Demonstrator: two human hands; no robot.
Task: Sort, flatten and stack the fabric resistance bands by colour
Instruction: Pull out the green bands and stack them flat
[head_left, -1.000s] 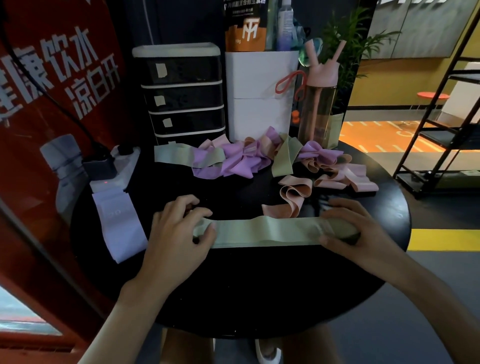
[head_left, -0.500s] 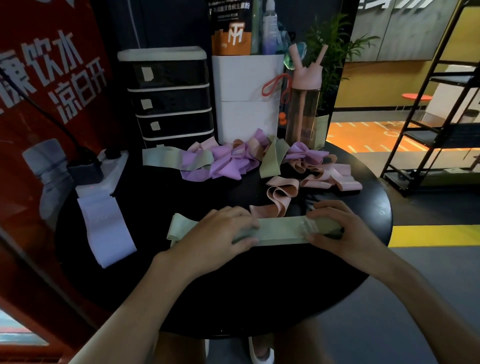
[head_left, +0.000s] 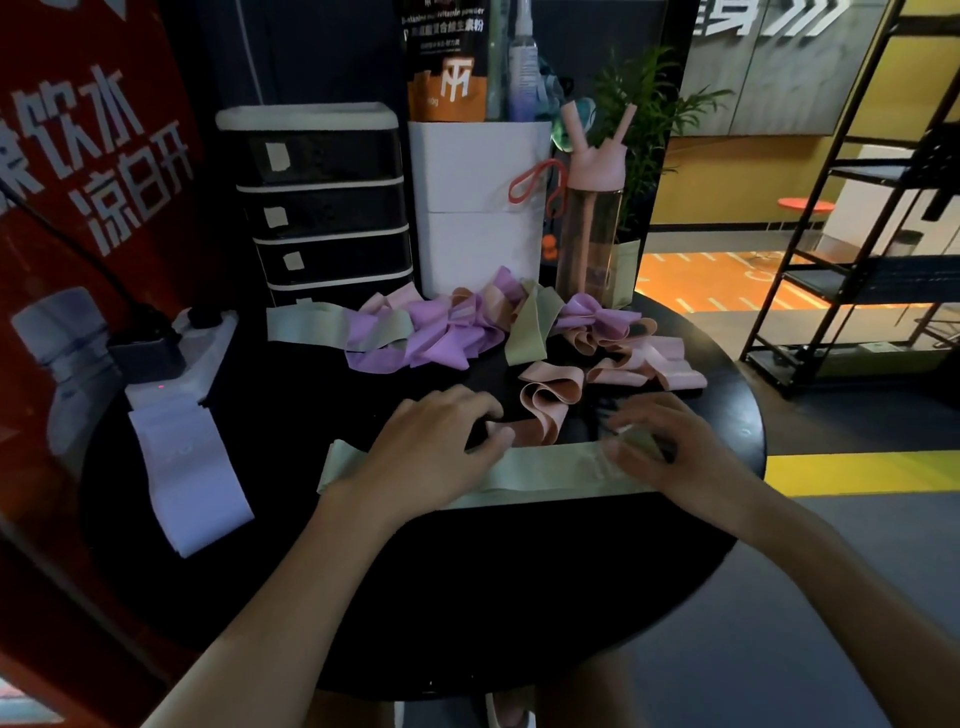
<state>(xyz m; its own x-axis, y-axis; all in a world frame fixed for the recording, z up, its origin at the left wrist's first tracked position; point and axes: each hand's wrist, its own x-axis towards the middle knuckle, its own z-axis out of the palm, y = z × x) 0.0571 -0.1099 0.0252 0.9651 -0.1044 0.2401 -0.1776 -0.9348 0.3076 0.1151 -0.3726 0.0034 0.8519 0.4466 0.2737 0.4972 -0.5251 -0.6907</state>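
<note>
Both hands work a sage-green band (head_left: 550, 467) laid lengthwise across the near middle of the black bench (head_left: 467, 597). The left hand (head_left: 436, 447) lies flat on it, fingers spread and pressing. The right hand (head_left: 670, 447) covers its right end, its fingers blurred, so pinching or pressing cannot be told. One pale lilac band (head_left: 187, 467) lies flattened at the bench's left edge. Sorting looks barely begun: a tangled heap (head_left: 452, 332) of purple, pink and green bands sits behind, and a looped peach band (head_left: 545, 400) lies just beyond the hands.
</note>
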